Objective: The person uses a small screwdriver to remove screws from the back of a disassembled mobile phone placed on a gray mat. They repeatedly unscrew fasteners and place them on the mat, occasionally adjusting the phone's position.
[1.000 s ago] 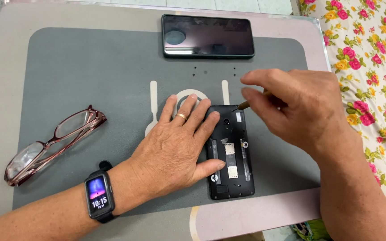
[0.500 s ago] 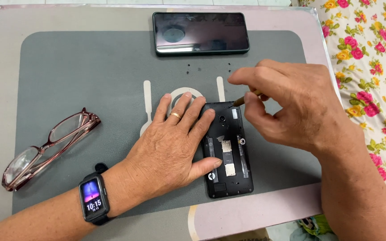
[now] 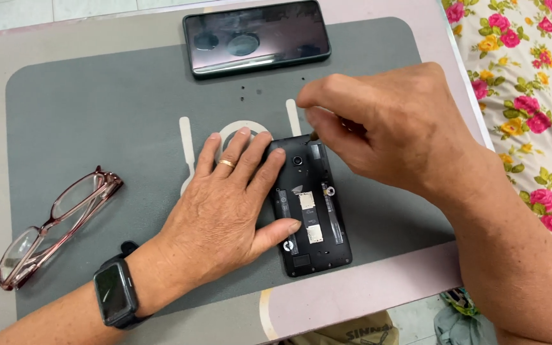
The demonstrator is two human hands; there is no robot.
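A black phone body (image 3: 314, 211) with its back cover off lies on the grey work mat (image 3: 97, 115), inner parts showing. My left hand (image 3: 225, 211) rests flat on the mat, fingers and thumb pressing the phone's left edge; it wears a ring and a dark wristwatch (image 3: 115, 294). My right hand (image 3: 384, 124) hovers over the phone's top end, fingers pinched on a small thin tool (image 3: 314, 135) whose tip touches the top right corner. Most of the tool is hidden in the hand.
A second phone (image 3: 257, 37) lies screen up at the far side of the mat. Several tiny screws (image 3: 250, 94) sit just before it. Reddish-framed glasses (image 3: 55, 223) lie at the left. A flowered cloth (image 3: 531, 96) covers the surface beyond the table's right edge.
My right hand has shifted slightly left over the phone's top corner. The left hand stays pressed on the phone. The view has closed in and tilted a little.
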